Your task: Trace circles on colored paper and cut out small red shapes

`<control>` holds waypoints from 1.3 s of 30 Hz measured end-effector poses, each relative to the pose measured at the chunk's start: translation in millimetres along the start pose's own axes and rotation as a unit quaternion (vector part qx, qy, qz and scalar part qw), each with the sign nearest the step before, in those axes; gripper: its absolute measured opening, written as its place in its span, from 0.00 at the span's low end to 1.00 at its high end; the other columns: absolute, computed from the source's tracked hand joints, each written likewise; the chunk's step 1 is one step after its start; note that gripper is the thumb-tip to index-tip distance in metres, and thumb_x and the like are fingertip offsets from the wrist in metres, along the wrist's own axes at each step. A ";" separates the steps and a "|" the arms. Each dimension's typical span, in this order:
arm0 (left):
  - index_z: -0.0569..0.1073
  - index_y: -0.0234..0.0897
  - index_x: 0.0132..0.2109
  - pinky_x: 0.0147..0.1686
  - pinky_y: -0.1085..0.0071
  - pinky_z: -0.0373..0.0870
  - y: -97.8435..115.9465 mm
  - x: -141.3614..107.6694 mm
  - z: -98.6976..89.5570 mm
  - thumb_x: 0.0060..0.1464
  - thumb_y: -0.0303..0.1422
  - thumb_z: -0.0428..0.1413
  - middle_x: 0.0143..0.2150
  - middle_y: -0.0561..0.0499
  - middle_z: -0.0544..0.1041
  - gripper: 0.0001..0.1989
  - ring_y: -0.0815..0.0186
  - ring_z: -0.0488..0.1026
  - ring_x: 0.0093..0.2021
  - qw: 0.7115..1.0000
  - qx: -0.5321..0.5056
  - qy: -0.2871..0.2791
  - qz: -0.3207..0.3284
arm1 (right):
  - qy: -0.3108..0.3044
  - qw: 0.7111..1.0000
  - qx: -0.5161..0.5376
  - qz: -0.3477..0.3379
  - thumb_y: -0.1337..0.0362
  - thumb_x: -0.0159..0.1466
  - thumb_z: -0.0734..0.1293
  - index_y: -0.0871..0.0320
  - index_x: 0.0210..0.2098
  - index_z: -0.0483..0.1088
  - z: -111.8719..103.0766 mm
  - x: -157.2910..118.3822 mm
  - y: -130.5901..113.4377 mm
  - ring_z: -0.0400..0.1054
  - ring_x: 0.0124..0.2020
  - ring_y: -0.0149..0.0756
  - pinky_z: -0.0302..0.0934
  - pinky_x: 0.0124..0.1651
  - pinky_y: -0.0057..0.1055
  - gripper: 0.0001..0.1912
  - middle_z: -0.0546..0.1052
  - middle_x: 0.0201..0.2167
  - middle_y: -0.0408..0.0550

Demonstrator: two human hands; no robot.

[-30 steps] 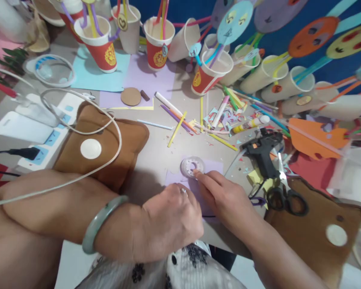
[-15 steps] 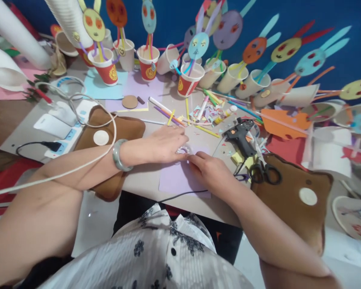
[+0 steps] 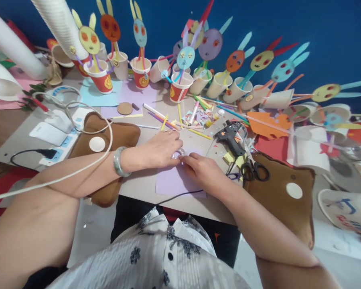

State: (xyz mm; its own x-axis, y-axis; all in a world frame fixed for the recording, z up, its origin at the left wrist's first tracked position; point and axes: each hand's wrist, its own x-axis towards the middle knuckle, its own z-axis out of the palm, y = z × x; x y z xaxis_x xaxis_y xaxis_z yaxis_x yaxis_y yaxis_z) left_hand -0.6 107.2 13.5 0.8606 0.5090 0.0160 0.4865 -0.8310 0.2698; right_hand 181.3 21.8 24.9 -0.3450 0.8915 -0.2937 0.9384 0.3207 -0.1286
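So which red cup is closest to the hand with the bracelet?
The red cup with the yellow-eyed blue rabbit is nearest the left hand; other red cups stand farther back.

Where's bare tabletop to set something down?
Bare table shows this side of the left hand, between the left pouch and purple paper. Crowded: beyond the hands, with paper scraps; beside the right hand, with glue gun and scissors.

Left hand, bracelet on wrist, and right hand meet at small ring on purple paper. Glue gun and scissors lie right of right hand. Paper cups with rabbit figures line the back.
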 end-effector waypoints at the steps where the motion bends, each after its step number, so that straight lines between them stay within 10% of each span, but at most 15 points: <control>1: 0.75 0.30 0.46 0.47 0.60 0.66 0.5 -0.4 -0.6 0.60 0.44 0.51 0.46 0.39 0.74 0.20 0.56 0.72 0.45 1.000 -0.008 -0.006 -0.005 | 0.002 1.000 -0.001 0.000 0.67 0.71 0.58 0.58 0.53 0.74 0.4 0.0 0.3 0.72 0.34 0.35 0.53 0.34 0.30 0.17 0.77 0.40 0.52; 15: 0.74 0.31 0.48 0.35 0.66 0.62 12.5 -4.6 -21.6 0.65 0.44 0.49 0.39 0.41 0.79 0.20 0.57 0.76 0.39 0.996 -0.029 -0.070 -0.042 | 0.034 0.999 -0.018 -0.031 0.66 0.70 0.58 0.60 0.51 0.73 2.9 -2.1 -0.4 0.72 0.32 0.35 0.55 0.33 0.30 0.16 0.79 0.40 0.53; 23: 0.73 0.32 0.50 0.35 0.67 0.61 21.9 -7.7 -40.1 0.64 0.41 0.52 0.38 0.43 0.79 0.17 0.59 0.74 0.38 0.990 -0.043 -0.110 -0.075 | 0.268 0.932 0.244 0.021 0.67 0.64 0.61 0.59 0.52 0.69 8.3 1.6 29.2 0.73 0.28 0.36 0.66 0.36 0.34 0.17 0.81 0.38 0.52; 30: 0.74 0.33 0.50 0.35 0.67 0.62 20.2 -3.8 -34.9 0.63 0.42 0.51 0.38 0.43 0.79 0.18 0.58 0.75 0.38 0.988 -0.043 -0.115 -0.091 | 0.166 0.937 0.304 0.033 0.68 0.61 0.62 0.56 0.54 0.64 12.7 7.2 31.7 0.69 0.22 0.32 0.64 0.31 0.33 0.21 0.83 0.45 0.52; 39: 0.73 0.34 0.50 0.34 0.66 0.62 17.1 -4.7 -30.0 0.63 0.43 0.50 0.38 0.43 0.80 0.18 0.57 0.76 0.38 0.991 -0.036 -0.103 -0.074 | 0.186 0.960 0.208 0.034 0.66 0.63 0.63 0.57 0.48 0.71 12.4 9.2 30.1 0.73 0.27 0.36 0.63 0.34 0.32 0.15 0.83 0.41 0.51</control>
State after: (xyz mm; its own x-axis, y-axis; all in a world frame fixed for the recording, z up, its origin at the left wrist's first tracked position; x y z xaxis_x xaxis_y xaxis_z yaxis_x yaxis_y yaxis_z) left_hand -0.8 97.4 46.9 0.7965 0.5616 -0.2240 0.6044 -0.7284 0.3228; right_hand 206.1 35.7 6.6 -0.1794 0.9832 0.0344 0.8427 0.1716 -0.5103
